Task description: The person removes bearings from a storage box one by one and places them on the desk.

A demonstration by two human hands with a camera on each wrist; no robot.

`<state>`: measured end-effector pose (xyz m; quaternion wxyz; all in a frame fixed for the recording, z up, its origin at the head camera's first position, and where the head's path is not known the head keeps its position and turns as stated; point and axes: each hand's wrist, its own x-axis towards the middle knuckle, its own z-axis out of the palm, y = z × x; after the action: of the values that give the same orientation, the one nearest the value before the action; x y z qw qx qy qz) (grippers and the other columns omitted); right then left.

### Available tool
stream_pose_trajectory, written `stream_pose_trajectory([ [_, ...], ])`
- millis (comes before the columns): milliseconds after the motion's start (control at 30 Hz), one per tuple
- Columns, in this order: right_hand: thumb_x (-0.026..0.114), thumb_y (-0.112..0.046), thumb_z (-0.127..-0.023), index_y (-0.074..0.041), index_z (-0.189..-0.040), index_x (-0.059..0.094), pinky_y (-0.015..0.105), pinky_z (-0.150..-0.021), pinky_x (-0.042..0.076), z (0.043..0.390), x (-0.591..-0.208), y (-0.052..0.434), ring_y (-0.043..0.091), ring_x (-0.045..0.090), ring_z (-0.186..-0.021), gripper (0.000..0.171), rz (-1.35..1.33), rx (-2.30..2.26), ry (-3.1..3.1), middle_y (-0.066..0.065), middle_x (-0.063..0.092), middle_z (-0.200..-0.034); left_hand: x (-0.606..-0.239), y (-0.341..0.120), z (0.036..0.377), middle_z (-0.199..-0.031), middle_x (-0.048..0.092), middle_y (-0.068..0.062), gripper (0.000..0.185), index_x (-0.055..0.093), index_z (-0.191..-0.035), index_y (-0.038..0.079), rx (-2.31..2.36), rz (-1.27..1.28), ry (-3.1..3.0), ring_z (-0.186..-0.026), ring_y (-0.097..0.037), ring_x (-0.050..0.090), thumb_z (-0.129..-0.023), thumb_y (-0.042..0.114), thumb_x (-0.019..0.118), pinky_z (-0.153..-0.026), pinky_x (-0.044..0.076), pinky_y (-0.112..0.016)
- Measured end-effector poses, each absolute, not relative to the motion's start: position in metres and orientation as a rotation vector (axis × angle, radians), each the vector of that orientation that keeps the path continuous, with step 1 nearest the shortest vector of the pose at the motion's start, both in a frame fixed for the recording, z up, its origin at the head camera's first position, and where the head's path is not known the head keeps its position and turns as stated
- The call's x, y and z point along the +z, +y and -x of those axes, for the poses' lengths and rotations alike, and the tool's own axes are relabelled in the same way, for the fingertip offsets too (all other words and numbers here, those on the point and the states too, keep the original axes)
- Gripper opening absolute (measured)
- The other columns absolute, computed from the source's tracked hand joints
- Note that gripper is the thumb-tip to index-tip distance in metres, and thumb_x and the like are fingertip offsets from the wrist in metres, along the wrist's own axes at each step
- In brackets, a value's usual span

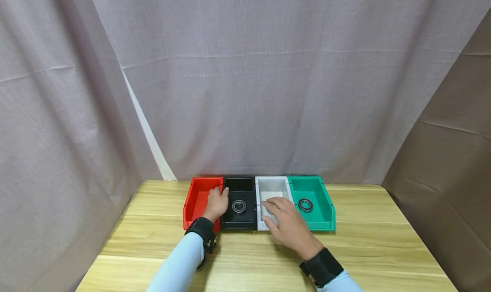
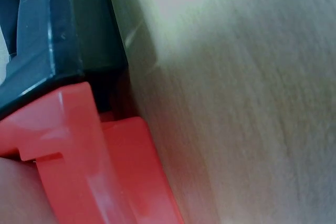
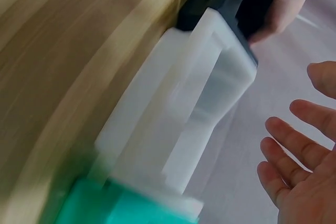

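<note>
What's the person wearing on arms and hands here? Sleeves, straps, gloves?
Both hands, left hand and right hand, are bare, no gloves. Each forearm has a long light blue sleeve. A wide black wrist strap sits on the left wrist with a small dark device below it; a matching black band wraps the right wrist.

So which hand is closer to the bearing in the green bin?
Right. The right hand hovers over the white bin, just beside the bearing. The left hand rests on the red bin wall, farther away.
</note>
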<state>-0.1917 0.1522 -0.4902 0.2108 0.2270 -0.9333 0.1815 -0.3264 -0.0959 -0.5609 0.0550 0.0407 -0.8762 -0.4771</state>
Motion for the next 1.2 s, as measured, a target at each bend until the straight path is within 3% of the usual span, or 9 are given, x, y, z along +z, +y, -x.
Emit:
stream_pose_trajectory([
  [300, 0.077, -0.035, -0.098, -0.009, -0.139, 0.07, 0.05, -0.113, 0.05, 0.205, -0.497, 0.12, 0.029, 0.063, -0.134, 0.049, -0.739, 0.487, -2.632, 0.008, 0.071, -0.14, -0.533, -0.09, 0.305, -0.108, 0.062, -0.029, 0.039, 0.064, -0.113, -0.01, -1.443, -0.136, -2.648, -0.109, -0.048, 0.06, -0.108, 0.028, 0.056, -0.092, 0.049, -0.059],
  [700, 0.072, -0.034, -0.102, -0.009, -0.137, 0.072, 0.047, -0.118, 0.047, 0.239, -0.511, 0.09, 0.029, 0.063, -0.136, 0.043, -0.84, 0.405, -2.673, 0.009, 0.07, -0.141, -0.533, -0.088, 0.305, -0.12, 0.06, -0.032, 0.048, 0.06, -0.126, -0.013, -1.48, -0.133, -2.666, -0.118, -0.051, 0.058, -0.11, 0.031, 0.053, -0.102, 0.049, -0.064],
  [900, 0.07, -0.03, -0.104, -0.007, -0.134, 0.073, 0.044, -0.117, 0.048, 0.253, -0.512, 0.079, 0.027, 0.065, -0.134, 0.038, -0.917, 0.277, -2.7, 0.01, 0.072, -0.139, -0.559, -0.092, 0.322, -0.12, 0.061, -0.028, 0.055, 0.061, -0.127, -0.01, -1.456, -0.127, -2.666, -0.113, -0.047, 0.06, -0.11, 0.041, 0.053, -0.095, 0.051, -0.06],
  [1200, 0.078, -0.035, -0.097, -0.012, -0.131, 0.075, 0.042, -0.109, 0.055, 0.267, -0.509, 0.067, 0.025, 0.066, -0.131, 0.042, -0.882, 0.019, -2.829, 0.007, 0.072, -0.138, -0.536, -0.089, 0.305, -0.111, 0.061, -0.03, 0.045, 0.063, -0.114, -0.01, -1.454, -0.106, -2.632, -0.105, -0.051, 0.06, -0.109, 0.034, 0.054, -0.089, 0.052, -0.058],
])
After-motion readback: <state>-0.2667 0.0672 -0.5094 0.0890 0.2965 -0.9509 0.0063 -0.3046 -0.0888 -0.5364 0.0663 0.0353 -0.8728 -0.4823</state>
